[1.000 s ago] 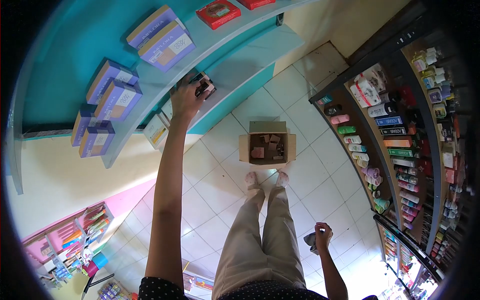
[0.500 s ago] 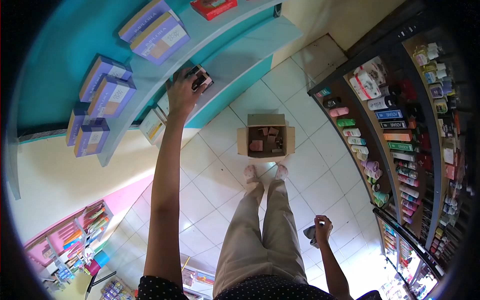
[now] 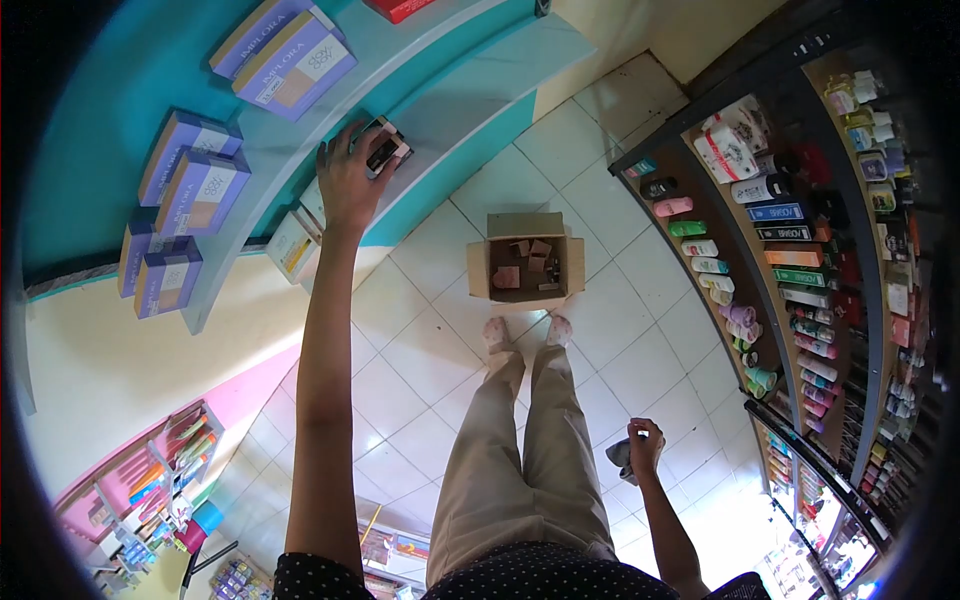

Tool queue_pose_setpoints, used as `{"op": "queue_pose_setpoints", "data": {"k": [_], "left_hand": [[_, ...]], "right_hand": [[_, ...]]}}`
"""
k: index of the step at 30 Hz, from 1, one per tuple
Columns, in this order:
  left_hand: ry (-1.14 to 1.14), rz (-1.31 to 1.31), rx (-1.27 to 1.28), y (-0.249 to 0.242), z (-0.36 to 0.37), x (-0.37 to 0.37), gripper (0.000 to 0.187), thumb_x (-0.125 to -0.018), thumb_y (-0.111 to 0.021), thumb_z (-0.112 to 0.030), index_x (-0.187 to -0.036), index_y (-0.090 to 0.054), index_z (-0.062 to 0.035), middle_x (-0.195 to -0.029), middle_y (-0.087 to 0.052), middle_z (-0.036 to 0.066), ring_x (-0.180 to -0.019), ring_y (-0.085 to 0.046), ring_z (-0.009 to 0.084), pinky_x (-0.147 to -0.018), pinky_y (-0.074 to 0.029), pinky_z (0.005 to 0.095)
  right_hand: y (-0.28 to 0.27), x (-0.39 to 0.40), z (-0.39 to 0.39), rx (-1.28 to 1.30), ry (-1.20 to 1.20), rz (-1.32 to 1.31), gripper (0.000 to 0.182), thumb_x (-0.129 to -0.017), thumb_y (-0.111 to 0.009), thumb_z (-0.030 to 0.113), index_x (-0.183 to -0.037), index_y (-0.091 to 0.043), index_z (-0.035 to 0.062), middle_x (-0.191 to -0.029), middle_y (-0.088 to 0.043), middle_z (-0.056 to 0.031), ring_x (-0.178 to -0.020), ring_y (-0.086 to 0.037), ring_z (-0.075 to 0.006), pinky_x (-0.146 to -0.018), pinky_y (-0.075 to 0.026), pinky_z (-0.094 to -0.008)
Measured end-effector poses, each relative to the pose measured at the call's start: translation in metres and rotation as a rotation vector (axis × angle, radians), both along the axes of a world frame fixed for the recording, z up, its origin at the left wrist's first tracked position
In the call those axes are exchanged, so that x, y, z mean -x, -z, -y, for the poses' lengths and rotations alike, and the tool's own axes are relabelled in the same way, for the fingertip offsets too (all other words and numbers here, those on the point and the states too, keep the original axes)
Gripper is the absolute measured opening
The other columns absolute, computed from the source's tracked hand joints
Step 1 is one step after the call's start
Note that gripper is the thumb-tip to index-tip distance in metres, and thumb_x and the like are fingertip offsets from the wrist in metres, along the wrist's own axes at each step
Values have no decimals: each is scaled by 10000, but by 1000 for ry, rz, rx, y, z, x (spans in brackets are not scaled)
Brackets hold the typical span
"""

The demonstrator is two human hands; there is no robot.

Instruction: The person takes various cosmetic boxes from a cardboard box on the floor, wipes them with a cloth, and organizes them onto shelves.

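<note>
My left hand (image 3: 348, 187) reaches out to the lower wall shelf, its fingers and thumb around a small dark box (image 3: 386, 148) with a pale edge. The box is at the shelf surface, partly covered by my fingers. Beside my left wrist, a white and yellowish box (image 3: 293, 246) sits on the same shelf, partly behind my forearm. Low at my right side, my right hand (image 3: 646, 446) is closed on a grey cloth (image 3: 620, 458) that hangs from the fingers.
An open cardboard box (image 3: 527, 300) with several small boxes inside stands on the tiled floor before my feet. Purple boxes (image 3: 205, 195) line the upper shelf (image 3: 270, 165). To the right, a dark rack (image 3: 690, 290) holds many bottles and tubes.
The view has shifted slightly, so the shelves and floor box appear a little higher and further left. My left hand stays at the small dark box, its fingers slightly rearranged; my right hand keeps the cloth.
</note>
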State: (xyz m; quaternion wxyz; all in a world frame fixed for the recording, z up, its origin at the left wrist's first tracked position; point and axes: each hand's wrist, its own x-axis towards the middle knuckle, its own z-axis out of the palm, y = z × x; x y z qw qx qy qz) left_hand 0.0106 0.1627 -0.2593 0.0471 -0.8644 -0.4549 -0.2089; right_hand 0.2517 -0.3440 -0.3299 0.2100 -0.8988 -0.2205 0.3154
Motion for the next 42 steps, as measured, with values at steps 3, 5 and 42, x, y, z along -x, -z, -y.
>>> {"op": "queue_pose_setpoints", "data": {"k": [3,5,42], "left_hand": [[-13,2,-31,-1,3,-1,445,-665,-648,-268,-1043,-484,-97,-1111,-477,92,-992,-461,287,-879,-323,443],[-10,58,-10,-4,7,-3,511,-657,-658,-247,-1089,-448,-72,-1106,-478,106,-987,-459,296,-874,-326,439],[103,-590,176,579,210,-64,173,-769,-416,-129,-914,-487,-65,-893,-512,101,-844,-490,237,-718,-403,360]], "right_hand": [[-2,0,-1,-27,7,-6,121,-692,-589,112,-793,-584,45,-726,-577,-92,-697,-553,-213,-668,-415,-336],[-7,1,-5,-6,-2,5,116,-692,-591,107,-790,-583,47,-716,-576,-88,-699,-552,-209,-658,-417,-331],[100,78,224,621,427,-169,53,-629,-599,58,-664,-604,18,-635,-599,-70,-630,-570,-162,-576,-428,-270]]}}
